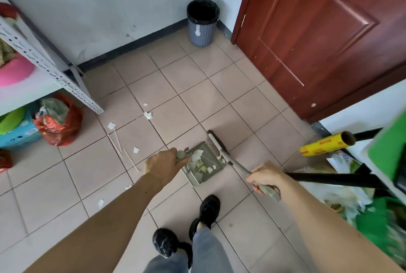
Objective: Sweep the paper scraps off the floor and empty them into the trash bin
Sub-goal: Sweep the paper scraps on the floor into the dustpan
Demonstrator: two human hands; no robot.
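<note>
My left hand (pixel 163 164) grips the handle of a grey-green dustpan (pixel 198 176), held low over the tiled floor with several white paper scraps inside. My right hand (pixel 266 176) holds the handle of a small grey brush (pixel 218 143), whose head rests at the pan's right edge. More white paper scraps (pixel 148 115) and thin sticks (pixel 117 143) lie on the tiles to the left of the pan. A grey trash bin (pixel 202 22) with a black liner stands in the far corner beside the door.
A white metal shelf (pixel 55 72) with a pink bowl stands at left, a red plastic bag (pixel 60 124) beneath it. A brown door (pixel 318 30) is at the right. A yellow roll (pixel 327 143) and green items crowd the right edge. My shoes (pixel 208 209) are below the pan.
</note>
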